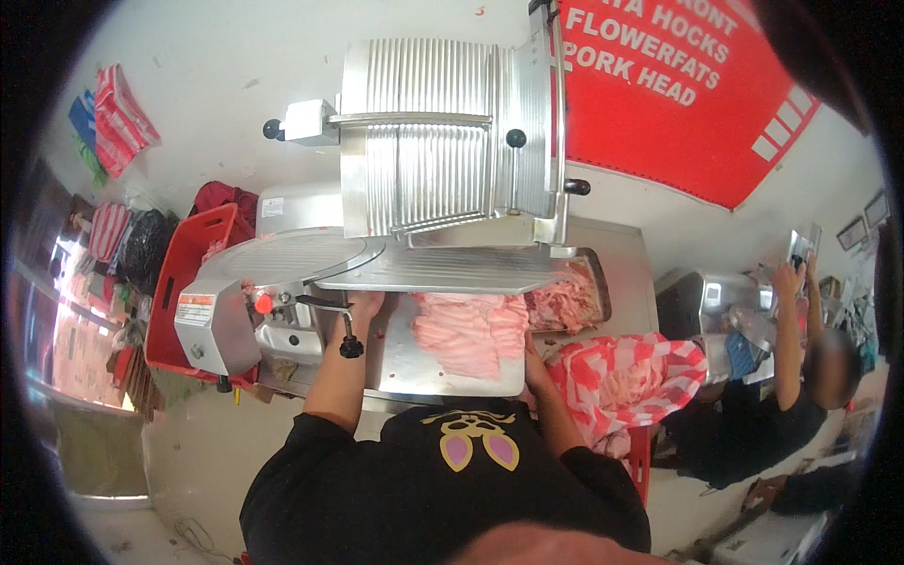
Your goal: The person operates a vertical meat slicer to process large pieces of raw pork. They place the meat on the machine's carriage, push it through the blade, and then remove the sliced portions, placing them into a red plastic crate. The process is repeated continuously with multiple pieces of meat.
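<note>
A metal tray (pixel 400 363) lies in front of the meat slicer (pixel 443 268), with a layered pile of thin pale pink meat slices (pixel 471 331) on it. My left hand (pixel 363 303) reaches in at the tray's far left, below the slicer's ribbed plate. Its fingers are hidden there. At the tray's right edge, close beside the slices, is my right hand (pixel 534 367). Its fingers are too hidden to show whether they grip the tray or the meat.
A red-and-white checked bag (pixel 673 363) with meat stands right of the tray. Behind it sits a pan of meat scraps (pixel 603 299). The slicer's black knob (pixel 350 347) juts out near my left forearm. A red crate (pixel 162 330) stands left; a person (pixel 753 424) works at right.
</note>
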Action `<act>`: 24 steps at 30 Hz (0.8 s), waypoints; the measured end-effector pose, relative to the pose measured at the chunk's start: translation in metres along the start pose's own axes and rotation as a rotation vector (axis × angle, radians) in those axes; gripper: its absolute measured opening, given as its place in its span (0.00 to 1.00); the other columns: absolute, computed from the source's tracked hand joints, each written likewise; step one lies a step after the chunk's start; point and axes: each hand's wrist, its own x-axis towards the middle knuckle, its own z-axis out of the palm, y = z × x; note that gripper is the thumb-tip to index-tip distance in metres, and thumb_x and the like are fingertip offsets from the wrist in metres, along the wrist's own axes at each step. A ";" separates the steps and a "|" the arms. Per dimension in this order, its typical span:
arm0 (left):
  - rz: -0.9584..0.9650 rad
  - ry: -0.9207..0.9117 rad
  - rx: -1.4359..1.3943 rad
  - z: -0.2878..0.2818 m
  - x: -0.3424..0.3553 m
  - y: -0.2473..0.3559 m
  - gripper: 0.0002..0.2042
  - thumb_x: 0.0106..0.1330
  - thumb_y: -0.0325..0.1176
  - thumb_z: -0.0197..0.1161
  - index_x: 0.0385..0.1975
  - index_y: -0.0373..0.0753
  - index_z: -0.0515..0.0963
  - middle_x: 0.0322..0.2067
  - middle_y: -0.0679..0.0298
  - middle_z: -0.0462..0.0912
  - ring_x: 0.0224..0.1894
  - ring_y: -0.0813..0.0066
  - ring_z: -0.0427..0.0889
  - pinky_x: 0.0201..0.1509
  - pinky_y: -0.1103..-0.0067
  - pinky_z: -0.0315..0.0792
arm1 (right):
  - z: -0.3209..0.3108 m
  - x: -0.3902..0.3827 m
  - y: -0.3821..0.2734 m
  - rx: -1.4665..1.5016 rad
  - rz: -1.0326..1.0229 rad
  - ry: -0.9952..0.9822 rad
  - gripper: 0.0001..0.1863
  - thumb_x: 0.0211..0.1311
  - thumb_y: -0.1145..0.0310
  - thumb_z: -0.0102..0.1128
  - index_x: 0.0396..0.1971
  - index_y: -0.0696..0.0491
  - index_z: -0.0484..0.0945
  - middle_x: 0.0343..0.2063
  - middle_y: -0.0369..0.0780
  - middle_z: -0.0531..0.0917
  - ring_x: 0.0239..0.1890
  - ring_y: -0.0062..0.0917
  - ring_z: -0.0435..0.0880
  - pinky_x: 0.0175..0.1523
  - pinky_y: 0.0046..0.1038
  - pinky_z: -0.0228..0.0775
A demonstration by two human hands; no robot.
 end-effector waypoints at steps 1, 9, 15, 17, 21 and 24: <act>-0.023 0.025 -0.045 0.003 0.003 -0.001 0.14 0.78 0.41 0.54 0.56 0.43 0.76 0.54 0.61 0.83 0.56 0.66 0.81 0.62 0.69 0.78 | -0.017 0.013 0.029 0.036 0.019 -0.028 0.36 0.78 0.63 0.48 0.80 0.49 0.46 0.77 0.44 0.57 0.76 0.33 0.58 0.76 0.32 0.52; -0.083 0.149 -0.173 -0.015 0.021 -0.016 0.18 0.78 0.43 0.52 0.60 0.40 0.74 0.57 0.56 0.80 0.59 0.60 0.78 0.66 0.65 0.75 | -0.017 0.016 0.037 0.055 0.017 -0.018 0.36 0.79 0.60 0.49 0.79 0.49 0.47 0.74 0.42 0.63 0.72 0.32 0.65 0.73 0.32 0.58; -0.048 0.110 -0.072 0.016 0.017 -0.010 0.19 0.78 0.43 0.53 0.59 0.37 0.75 0.54 0.54 0.81 0.55 0.59 0.80 0.62 0.64 0.76 | -0.010 0.006 0.011 0.095 0.018 0.030 0.35 0.78 0.63 0.47 0.79 0.51 0.48 0.69 0.43 0.70 0.65 0.30 0.73 0.67 0.29 0.67; -0.032 0.097 -0.035 0.013 0.020 -0.011 0.19 0.78 0.43 0.53 0.58 0.37 0.75 0.53 0.54 0.82 0.55 0.59 0.80 0.62 0.64 0.75 | -0.010 0.002 0.013 0.103 0.040 0.026 0.35 0.78 0.62 0.49 0.79 0.48 0.49 0.71 0.42 0.67 0.69 0.31 0.67 0.71 0.31 0.60; 0.092 0.035 0.274 -0.005 0.031 -0.031 0.18 0.78 0.41 0.52 0.58 0.35 0.75 0.52 0.54 0.83 0.54 0.58 0.81 0.61 0.63 0.75 | -0.048 0.022 0.069 0.147 -0.018 0.026 0.34 0.78 0.62 0.47 0.78 0.54 0.50 0.69 0.43 0.70 0.65 0.30 0.73 0.67 0.30 0.66; 0.423 0.015 0.944 -0.065 0.032 -0.058 0.18 0.78 0.40 0.52 0.57 0.34 0.75 0.51 0.53 0.83 0.54 0.57 0.82 0.61 0.63 0.75 | -0.017 0.018 0.038 -0.026 -0.107 0.019 0.34 0.79 0.61 0.46 0.78 0.55 0.51 0.68 0.42 0.71 0.64 0.30 0.73 0.68 0.30 0.65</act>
